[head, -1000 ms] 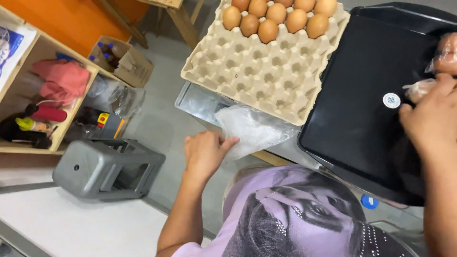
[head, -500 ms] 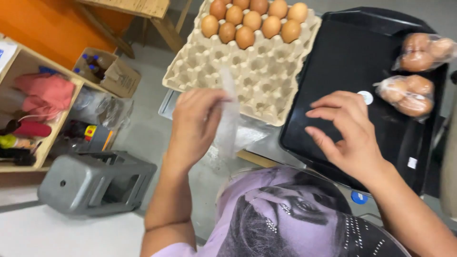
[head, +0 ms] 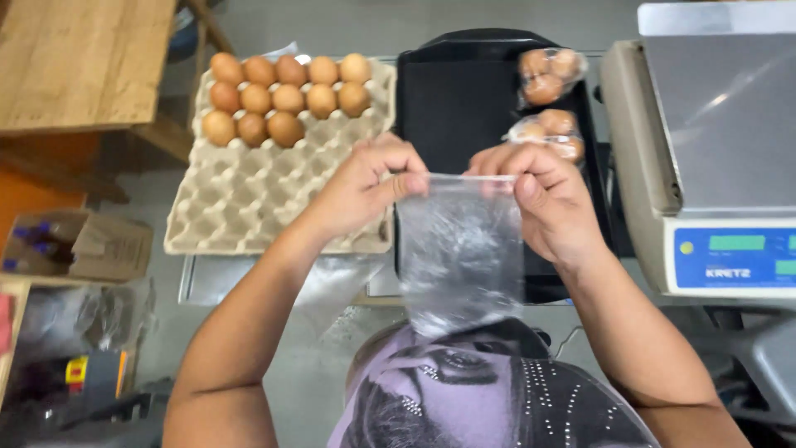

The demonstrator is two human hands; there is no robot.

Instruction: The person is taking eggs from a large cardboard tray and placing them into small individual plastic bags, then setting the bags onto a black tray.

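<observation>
My left hand (head: pixel 363 187) and my right hand (head: pixel 543 199) each pinch a top corner of a clear plastic bag (head: pixel 460 257), which hangs stretched between them above the front of a black tray (head: pixel 460 91). A cardboard egg carton (head: pixel 249 195) lies to the left, with several brown eggs (head: pixel 286 91) filling its far rows. Two small clear bags of eggs (head: pixel 547 75) (head: pixel 551 133) rest on the right side of the black tray.
A weighing scale (head: pixel 713 149) with a steel platform and blue display panel stands at the right. A wooden table (head: pixel 79 62) is at the upper left. A cardboard box (head: pixel 91 245) and shelf clutter sit low on the left.
The left hand lifted a plastic bag from beside the carton, the right hand came off the tray, and both now hold the bag spread by its top edge. The view shifted right.
</observation>
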